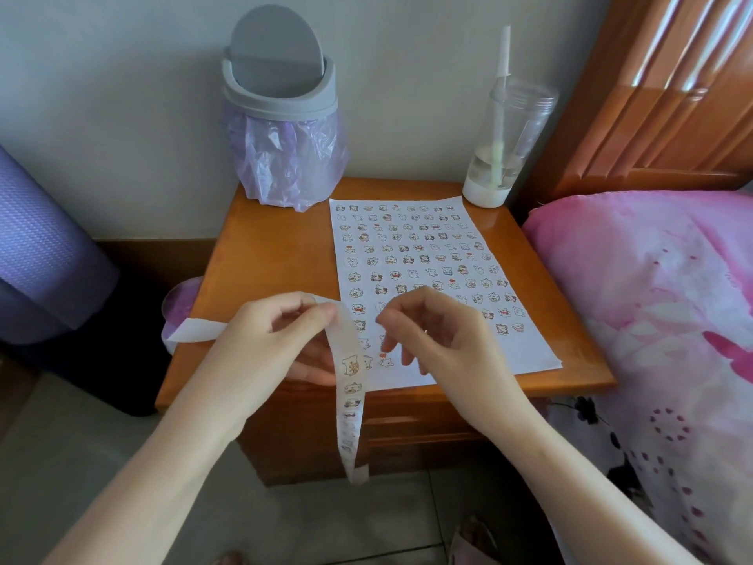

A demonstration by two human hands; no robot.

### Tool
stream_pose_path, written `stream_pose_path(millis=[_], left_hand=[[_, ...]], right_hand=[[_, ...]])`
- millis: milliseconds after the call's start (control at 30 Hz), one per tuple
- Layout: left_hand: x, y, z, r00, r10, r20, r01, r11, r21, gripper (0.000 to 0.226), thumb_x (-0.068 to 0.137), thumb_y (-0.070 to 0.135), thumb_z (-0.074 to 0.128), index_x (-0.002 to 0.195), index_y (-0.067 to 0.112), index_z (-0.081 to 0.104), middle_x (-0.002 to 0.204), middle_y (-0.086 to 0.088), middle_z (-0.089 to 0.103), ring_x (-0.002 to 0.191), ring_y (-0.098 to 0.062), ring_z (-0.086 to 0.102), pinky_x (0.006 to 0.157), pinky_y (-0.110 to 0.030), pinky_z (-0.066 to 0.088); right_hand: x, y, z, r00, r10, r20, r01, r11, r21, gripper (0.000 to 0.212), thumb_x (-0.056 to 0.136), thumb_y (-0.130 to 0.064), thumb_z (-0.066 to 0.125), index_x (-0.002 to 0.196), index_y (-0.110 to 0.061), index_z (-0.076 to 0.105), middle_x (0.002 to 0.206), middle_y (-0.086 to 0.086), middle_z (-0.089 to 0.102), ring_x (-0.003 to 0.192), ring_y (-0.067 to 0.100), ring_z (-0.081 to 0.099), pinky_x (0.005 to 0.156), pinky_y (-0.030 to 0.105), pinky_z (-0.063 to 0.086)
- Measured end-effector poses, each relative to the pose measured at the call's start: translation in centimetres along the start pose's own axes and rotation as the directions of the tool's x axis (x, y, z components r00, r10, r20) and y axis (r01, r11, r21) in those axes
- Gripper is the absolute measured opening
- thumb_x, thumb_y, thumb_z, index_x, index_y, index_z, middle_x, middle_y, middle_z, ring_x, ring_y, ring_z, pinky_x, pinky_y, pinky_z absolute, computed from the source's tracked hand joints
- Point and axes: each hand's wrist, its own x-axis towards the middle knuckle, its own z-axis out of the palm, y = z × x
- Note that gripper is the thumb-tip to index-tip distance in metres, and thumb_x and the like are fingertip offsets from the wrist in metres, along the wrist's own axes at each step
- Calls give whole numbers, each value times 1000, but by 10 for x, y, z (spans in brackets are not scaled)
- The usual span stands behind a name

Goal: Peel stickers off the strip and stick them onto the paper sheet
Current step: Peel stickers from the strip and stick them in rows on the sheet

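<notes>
At the far left a rolled purple mat [36, 238] leans by the wall, well apart from the wooden bedside table [260, 254]. At the table's back left corner stands a grey swing-lid bin [281, 99] lined with a lilac bag. The left hand [265, 344] hovers over the table's front edge, thumb and forefinger pinching the sticker strip [350, 385] at its bend. One end of the strip trails left past the table's side, and the other hangs down in front of the drawer with printed stickers showing on it. Just beside it, the right hand [440, 336] is held above the near end of the paper sheet [525, 348]. Its fingers are curled and its thumb and forefinger tips are drawn together, but whether they grip a sticker cannot be told. The sheet lies flat on the table, covered in rows of small stickers. Behind it stands a clear bottle [505, 148] with a straw, and pink bedding [652, 299] lies at the right.
</notes>
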Motion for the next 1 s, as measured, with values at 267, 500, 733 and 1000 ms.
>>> stream_pose_path(millis=[267,500,733,1000], left_hand=[[-3,-2,5,998,66,-18,-66,998,5,19,86,29,56,95,15,66,72,3,74,68,-18,73,64,-37,61],[-4,3,4,990,-31,136,41,997,-72,37,82,41,54,94,11,71,81,-8,75,78,-21,73,72,-32,60],[-4,1,5,993,10,121,-6,999,-38,19,87,24,58,90,11,72,80,-4,75,77,-16,73,65,-23,59],[-4,0,8,998,28,47,-26,999,-37,17,84,26,61,85,15,74,76,1,75,72,-15,73,62,-20,59]], right_hand=[[-9,-3,7,998,-47,52,48,999,-17,11,82,-17,69,86,-27,69,85,-15,71,82,7,66,71,24,55],[-10,-3,5,999,-34,-21,35,997,73,11,81,-13,69,91,-17,72,81,-7,72,72,12,68,69,22,56],[-10,-1,5,998,-63,-6,63,998,24,13,82,-13,69,95,-14,72,86,-4,73,78,13,68,74,27,57],[-10,0,6,990,-136,-36,133,988,-80,12,83,-13,68,93,-17,72,87,-10,71,81,5,65,75,20,55]])
